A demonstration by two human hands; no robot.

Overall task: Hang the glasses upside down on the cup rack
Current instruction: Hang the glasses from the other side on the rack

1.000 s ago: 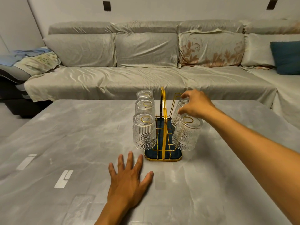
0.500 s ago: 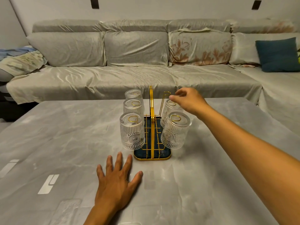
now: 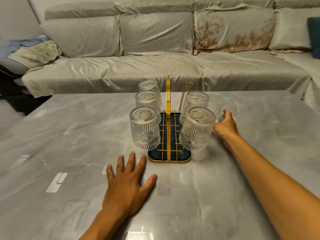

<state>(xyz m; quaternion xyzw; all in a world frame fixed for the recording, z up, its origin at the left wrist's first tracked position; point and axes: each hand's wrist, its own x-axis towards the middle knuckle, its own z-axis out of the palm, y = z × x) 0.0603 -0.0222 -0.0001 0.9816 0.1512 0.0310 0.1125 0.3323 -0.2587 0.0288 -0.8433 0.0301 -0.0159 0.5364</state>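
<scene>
A gold wire cup rack (image 3: 168, 94) on a dark blue tray (image 3: 185, 155) stands mid-table. Three ribbed glasses hang upside down on its left pegs, the nearest one (image 3: 145, 129) in front. Two more hang on the right, front (image 3: 197, 129) and middle (image 3: 195, 103). The far right peg (image 3: 188, 84) is bare. A loose glass (image 3: 216, 104) stands on the table just right of the rack. My right hand (image 3: 225, 124) is at its base, thumb up beside it, fingers hidden behind the hung glass. My left hand (image 3: 128, 181) lies flat on the table, fingers spread.
The grey marble-look table (image 3: 69, 135) reaches to the frame's bottom. Behind it runs a long grey covered sofa (image 3: 155, 66) with cushions, and a folded blanket (image 3: 32, 49) lies at its left end.
My right hand has left the top of the rack and dropped down to the right, to the loose glass. The left hand stayed flat. The view has moved closer.
</scene>
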